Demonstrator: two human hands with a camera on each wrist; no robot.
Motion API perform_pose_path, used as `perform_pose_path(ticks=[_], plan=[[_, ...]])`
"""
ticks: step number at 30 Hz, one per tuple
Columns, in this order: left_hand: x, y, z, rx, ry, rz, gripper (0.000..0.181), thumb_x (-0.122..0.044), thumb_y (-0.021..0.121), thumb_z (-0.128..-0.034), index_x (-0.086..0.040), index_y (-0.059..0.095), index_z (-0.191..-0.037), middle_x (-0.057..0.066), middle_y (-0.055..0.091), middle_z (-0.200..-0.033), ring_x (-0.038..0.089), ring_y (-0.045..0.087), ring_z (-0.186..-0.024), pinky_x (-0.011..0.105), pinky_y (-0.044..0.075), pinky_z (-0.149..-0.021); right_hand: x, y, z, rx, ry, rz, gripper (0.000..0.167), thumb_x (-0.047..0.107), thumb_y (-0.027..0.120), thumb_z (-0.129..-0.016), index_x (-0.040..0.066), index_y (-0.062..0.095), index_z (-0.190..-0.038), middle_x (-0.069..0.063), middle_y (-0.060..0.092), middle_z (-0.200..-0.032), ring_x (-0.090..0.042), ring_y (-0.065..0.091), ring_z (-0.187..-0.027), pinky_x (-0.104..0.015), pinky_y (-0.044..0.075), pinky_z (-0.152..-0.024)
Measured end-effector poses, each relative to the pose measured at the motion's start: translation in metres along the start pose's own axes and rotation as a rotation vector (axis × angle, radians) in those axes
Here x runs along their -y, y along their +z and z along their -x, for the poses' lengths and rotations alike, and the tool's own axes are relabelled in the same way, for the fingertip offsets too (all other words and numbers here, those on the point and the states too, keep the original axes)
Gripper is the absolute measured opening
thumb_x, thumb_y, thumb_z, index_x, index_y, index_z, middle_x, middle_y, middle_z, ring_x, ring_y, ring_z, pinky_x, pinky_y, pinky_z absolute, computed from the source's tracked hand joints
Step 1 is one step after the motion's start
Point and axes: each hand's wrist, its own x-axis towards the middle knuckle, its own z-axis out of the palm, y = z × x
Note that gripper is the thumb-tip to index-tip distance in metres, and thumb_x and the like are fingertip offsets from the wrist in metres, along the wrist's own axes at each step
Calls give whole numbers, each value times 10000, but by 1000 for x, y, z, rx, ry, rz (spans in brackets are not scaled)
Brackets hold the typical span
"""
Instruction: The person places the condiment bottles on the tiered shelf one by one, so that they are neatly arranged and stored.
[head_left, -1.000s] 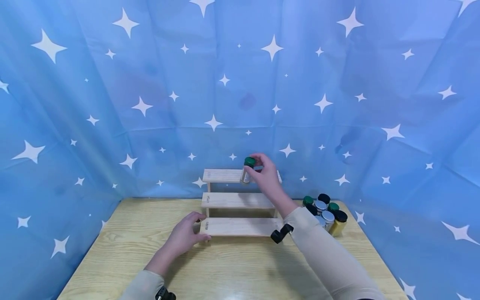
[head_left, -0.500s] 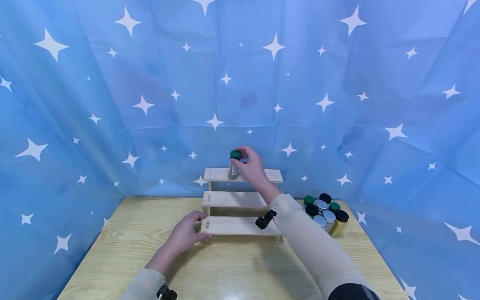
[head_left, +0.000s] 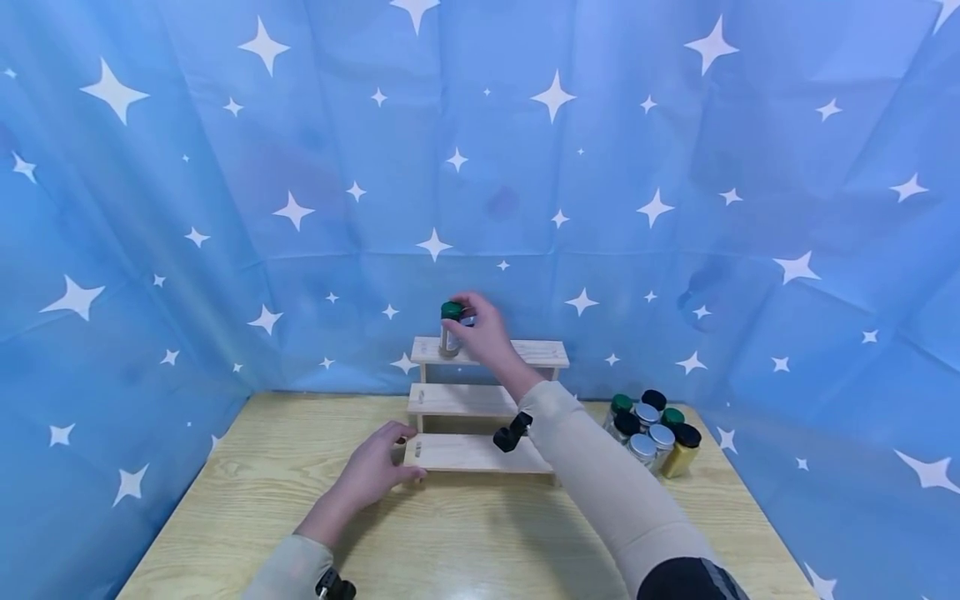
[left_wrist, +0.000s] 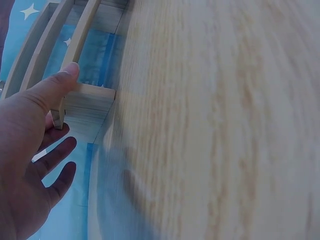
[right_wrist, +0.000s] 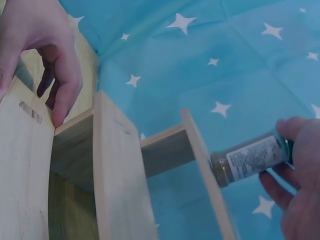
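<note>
A three-tier wooden shelf [head_left: 480,452] stands on the table by the blue curtain. My right hand [head_left: 483,333] pinches a green-capped glass spice jar [head_left: 450,333] near its cap, upright at the left part of the top tier. In the right wrist view the labelled jar [right_wrist: 252,157] has its base at the top board; I cannot tell whether it bears its full weight there. My left hand [head_left: 371,471] grips the left end of the bottom tier; in the left wrist view the thumb of this hand [left_wrist: 30,135] lies on the board's front edge, with fingers behind.
Several jars with green, black and silver lids [head_left: 652,429] stand grouped on the table to the right of the shelf. A star-printed blue curtain [head_left: 480,183] hangs behind and at both sides of the wooden table [head_left: 420,542].
My right hand has carried the green-capped jar leftward along the top tier, from right of its middle to near its left end. The left hand keeps its grip on the bottom tier.
</note>
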Motion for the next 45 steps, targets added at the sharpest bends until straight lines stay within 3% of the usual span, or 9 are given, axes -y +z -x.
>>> perform_pose_path(ticks=[9, 16, 20, 26, 33, 38, 45], plan=[[-2, -1, -2, 9, 11, 2, 733, -392, 987, -850, -142, 674, -1464, 5, 676, -1431, 303, 660, -1316, 544, 572, -1091, -6, 2, 4, 3, -60, 12, 388, 185, 799, -1054, 144, 674, -1419, -66, 670, -1316, -299, 668, -1181, -421, 640, -959], [-1, 2, -3, 27, 25, 15, 739, -379, 988, -849, -138, 667, -1469, 8, 682, -1415, 289, 667, -1293, 524, 584, -1073, -17, 3, 7, -11, -46, -16, 457, 206, 785, -1064, 125, 646, -1491, -43, 653, -1374, -232, 665, -1172, -401, 635, -974], [-1, 6, -3, 32, 29, 14, 735, -374, 994, -841, -132, 672, -1457, 10, 682, -1411, 294, 671, -1287, 532, 581, -1076, -22, 5, 12, -34, -51, -43, 553, 154, 810, -1042, 84, 605, -1551, -97, 659, -1392, -271, 671, -1186, -440, 619, -1017], [-2, 5, -2, 41, 10, 21, 740, -388, 989, -848, -144, 667, -1468, 4, 675, -1424, 301, 663, -1307, 536, 581, -1076, -19, 2, 24, -63, 1, -70, 756, 174, 877, -988, 105, 498, -1638, -106, 625, -1454, -305, 624, -1313, -487, 536, -1146], [-3, 0, -1, 39, -2, 17, 744, -383, 989, -848, -152, 664, -1476, 3, 677, -1416, 300, 661, -1306, 540, 583, -1070, -23, -13, 68, -145, 42, -96, 650, 141, 839, -1015, 68, 528, -1580, -253, 549, -1502, -373, 618, -1315, -547, 543, -1120], [-4, -2, -2, 26, -2, -3, 750, -373, 995, -837, -148, 664, -1471, 3, 679, -1405, 297, 664, -1299, 531, 580, -1077, -27, -30, 107, -176, 83, -32, 569, 189, 848, -1015, 89, 591, -1513, -207, 562, -1477, -325, 637, -1289, -548, 561, -1107], [0, -1, -1, 10, -3, 0, 743, -346, 1003, -822, -134, 671, -1451, 24, 681, -1426, 312, 667, -1307, 549, 566, -1105, -37, -63, 162, -172, 90, 22, 509, 187, 856, -1006, 96, 636, -1456, -193, 574, -1433, -373, 615, -1277, -586, 572, -1065]])
